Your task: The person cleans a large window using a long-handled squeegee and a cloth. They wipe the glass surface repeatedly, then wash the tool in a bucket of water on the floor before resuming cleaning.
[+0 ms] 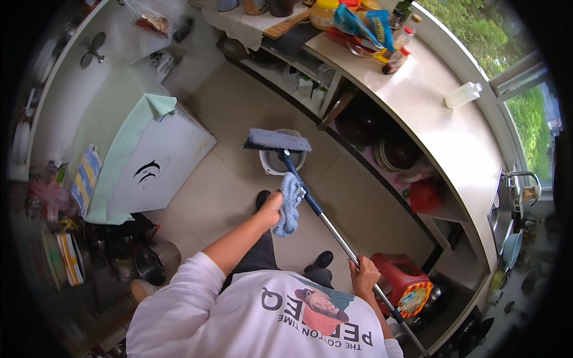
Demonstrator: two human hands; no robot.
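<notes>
My left hand grips a bunched blue cloth, which hangs beside the upper pole. Lower down, my right hand is closed around the metal pole of a window-cleaning squeegee. Its wide head carries a fluffy grey-lilac pad along one side and a dark blade edge along the other. That head lies over a light-rimmed bucket on the tiled floor, hiding part of its opening. Whether the cloth touches the pole, I cannot tell.
A red plastic stool stands beside my right arm. Along the right runs a pale counter with open shelves, bottles and a sink. On the left is a white cabinet partly draped with a green cloth. Tiled floor lies between.
</notes>
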